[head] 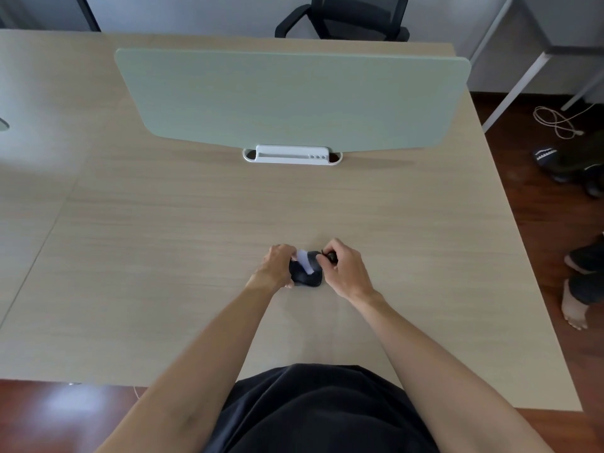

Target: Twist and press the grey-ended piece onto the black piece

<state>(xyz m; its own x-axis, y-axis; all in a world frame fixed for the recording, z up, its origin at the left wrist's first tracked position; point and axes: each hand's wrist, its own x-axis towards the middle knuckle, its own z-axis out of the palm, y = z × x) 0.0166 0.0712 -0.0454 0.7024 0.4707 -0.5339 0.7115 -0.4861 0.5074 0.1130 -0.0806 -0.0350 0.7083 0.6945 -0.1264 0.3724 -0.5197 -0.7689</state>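
Head view. Black pouch-like object (306, 273) lying on the wooden table (196, 256), well on the near side of the green divider panel (291, 99) and roughly in line with the panel's white bracket (292, 154). Left hand (277, 266) gripping the object's left side, fingers curled round it, thumb near a small white slip (304, 260) standing up from the object's top. Right hand (343, 268) touching the object's right side, fingers curled and pinching a small dark piece (330, 256) at the upper right edge; what that piece is, too small to tell. Both forearms reaching in from the near edge of the table, over a dark garment.

Beyond the panel, a black office chair (343, 18). Right of the table, on the dark wooden floor: a coiled white cable (555, 122), dark slippers (555, 161), and another person's bare foot (573, 308).
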